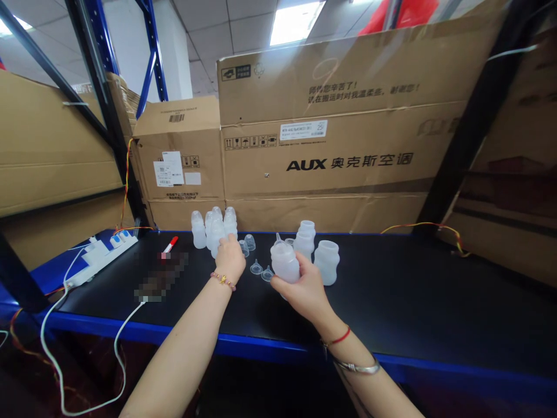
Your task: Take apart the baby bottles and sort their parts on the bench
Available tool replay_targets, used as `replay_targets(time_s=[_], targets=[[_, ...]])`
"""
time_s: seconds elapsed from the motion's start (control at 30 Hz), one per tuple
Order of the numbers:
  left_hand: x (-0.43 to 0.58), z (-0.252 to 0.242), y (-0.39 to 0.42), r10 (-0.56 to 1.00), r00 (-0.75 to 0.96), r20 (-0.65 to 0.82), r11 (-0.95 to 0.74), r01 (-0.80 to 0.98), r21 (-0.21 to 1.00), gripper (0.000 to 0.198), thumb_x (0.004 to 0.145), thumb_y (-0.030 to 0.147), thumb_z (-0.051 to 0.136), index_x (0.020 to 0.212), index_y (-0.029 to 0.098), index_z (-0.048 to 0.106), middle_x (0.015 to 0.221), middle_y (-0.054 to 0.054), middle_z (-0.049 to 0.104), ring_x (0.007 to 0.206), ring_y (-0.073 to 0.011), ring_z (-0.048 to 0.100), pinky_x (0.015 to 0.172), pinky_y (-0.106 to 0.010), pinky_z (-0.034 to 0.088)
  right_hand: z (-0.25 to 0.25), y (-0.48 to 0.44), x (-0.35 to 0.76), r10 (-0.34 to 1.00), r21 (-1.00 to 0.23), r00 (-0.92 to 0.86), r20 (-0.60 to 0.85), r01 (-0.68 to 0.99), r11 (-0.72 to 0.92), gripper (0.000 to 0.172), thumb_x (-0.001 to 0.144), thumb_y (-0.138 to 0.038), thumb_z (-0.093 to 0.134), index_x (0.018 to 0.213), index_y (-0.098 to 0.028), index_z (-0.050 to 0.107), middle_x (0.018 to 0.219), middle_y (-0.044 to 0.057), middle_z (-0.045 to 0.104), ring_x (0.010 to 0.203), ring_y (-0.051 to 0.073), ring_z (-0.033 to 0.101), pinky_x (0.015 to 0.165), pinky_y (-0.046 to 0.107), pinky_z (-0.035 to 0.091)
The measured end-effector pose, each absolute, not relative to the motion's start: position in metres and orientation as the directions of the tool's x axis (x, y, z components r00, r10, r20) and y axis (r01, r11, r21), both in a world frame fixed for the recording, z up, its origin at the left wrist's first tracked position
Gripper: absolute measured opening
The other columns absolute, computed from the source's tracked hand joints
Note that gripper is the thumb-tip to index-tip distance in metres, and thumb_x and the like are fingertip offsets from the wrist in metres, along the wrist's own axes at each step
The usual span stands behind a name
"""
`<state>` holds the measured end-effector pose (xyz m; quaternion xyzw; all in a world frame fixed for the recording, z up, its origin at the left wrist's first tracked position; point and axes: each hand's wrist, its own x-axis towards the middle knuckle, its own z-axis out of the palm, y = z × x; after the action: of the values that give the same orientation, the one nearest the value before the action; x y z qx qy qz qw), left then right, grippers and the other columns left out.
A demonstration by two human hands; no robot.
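Observation:
My right hand (307, 284) is wrapped round an uncapped, translucent white baby bottle (285, 262), held upright with its mouth open. My left hand (230, 258), fingers curled closed, is at the front of a cluster of capped baby bottles (214, 232); what its fingertips grip, if anything, is hidden. Between the hands lie clear silicone nipples (256, 267) and clear domed caps (249, 242). Beyond and to the right of the right hand stand more open bottles, one of them a wavy-sided bottle (326, 262).
The black shelf top (435, 302) has a blue front edge. On the left are a white power strip (104, 258), a red-and-white marker (169, 247), a blurred-out dark object (161, 281) and a white cable (122, 348). Cardboard boxes (348, 133) wall off the back.

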<state>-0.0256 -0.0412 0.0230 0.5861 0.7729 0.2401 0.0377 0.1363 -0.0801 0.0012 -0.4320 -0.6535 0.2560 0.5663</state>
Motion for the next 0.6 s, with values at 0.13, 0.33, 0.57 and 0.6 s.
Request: replay_targets(time_s=[0.13,0.33,0.57,0.6], targets=[[-0.022,0.032,-0.053,0.792,-0.296,0.534,-0.091,0.808,0.582,0.03,0.091,0.029,0.057,0.116,0.012,0.059,0.119,-0.02,0.059,0.115,-0.0311,0.058,0.091,-0.039,0.047,0.002,-0.081,0.134,0.846,-0.812,-0.004,0.533,0.28,0.513,0.027,0.057,-0.028,0.065,0.082,-0.019,0.06,0.072,-0.001,0.058,0.064,0.015,0.051,0.059,0.029,0.044],[-0.023,0.046,-0.065,0.855,0.239,0.461,-0.462,-0.058,0.885,0.041,0.088,0.048,0.058,0.115,0.017,0.067,0.111,-0.01,0.067,0.093,-0.019,0.063,0.075,-0.028,0.048,0.003,-0.082,0.133,0.878,-0.835,-0.032,0.478,0.294,0.466,0.029,0.056,-0.025,0.065,0.083,-0.018,0.061,0.071,-0.002,0.059,0.062,0.014,0.05,0.056,0.028,0.042],[-0.021,0.039,-0.063,0.8,0.494,0.341,-0.343,-0.091,0.935,0.052,0.072,0.043,0.083,0.115,0.017,0.07,0.115,-0.012,0.07,0.105,-0.023,0.064,0.093,-0.034,0.047,0.002,-0.08,0.134,0.913,-0.878,-0.104,0.395,0.248,0.409,0.037,0.057,-0.022,0.063,0.094,-0.017,0.063,0.075,0.0,0.064,0.06,0.013,0.053,0.053,0.026,0.043],[-0.02,0.038,-0.062,0.807,0.482,0.342,-0.341,-0.094,0.935,0.052,0.071,0.044,0.083,0.114,0.017,0.07,0.112,-0.011,0.07,0.103,-0.0227,0.064,0.092,-0.034,0.047,0.002,-0.08,0.135,0.918,-0.887,-0.109,0.381,0.238,0.396,0.038,0.057,-0.022,0.063,0.094,-0.017,0.063,0.075,0.0,0.064,0.06,0.013,0.052,0.052,0.026,0.042]])
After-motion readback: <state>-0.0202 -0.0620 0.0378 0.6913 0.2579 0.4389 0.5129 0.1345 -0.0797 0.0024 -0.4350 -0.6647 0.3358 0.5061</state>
